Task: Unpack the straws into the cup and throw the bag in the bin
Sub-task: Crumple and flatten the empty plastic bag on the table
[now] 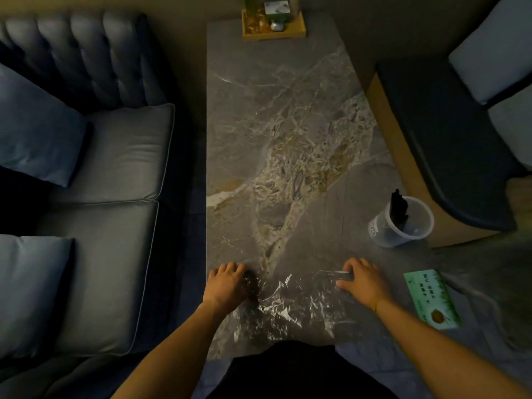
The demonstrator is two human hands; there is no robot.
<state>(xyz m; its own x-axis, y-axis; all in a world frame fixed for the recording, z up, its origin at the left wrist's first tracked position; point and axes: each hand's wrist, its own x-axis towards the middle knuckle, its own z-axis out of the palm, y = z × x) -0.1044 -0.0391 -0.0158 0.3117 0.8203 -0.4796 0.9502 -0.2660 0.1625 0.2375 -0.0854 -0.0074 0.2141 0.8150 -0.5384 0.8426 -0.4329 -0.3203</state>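
Observation:
A clear, crinkled plastic bag (290, 303) lies flat on the near end of the marble table (276, 133). My left hand (227, 283) grips its left end, where a dark clump shows under the fingers. My right hand (364, 280) rests on the bag's right end, fingers curled on the film. A clear plastic cup (403, 226) stands at the table's right edge, beyond my right hand, with a bunch of black straws (398, 208) upright in it.
A green card packet (431, 299) lies right of my right hand. A wooden tray (273, 25) with small items sits at the far end. A blue sofa (100, 174) runs along the left; a dark bench (449, 133) with cushions stands right.

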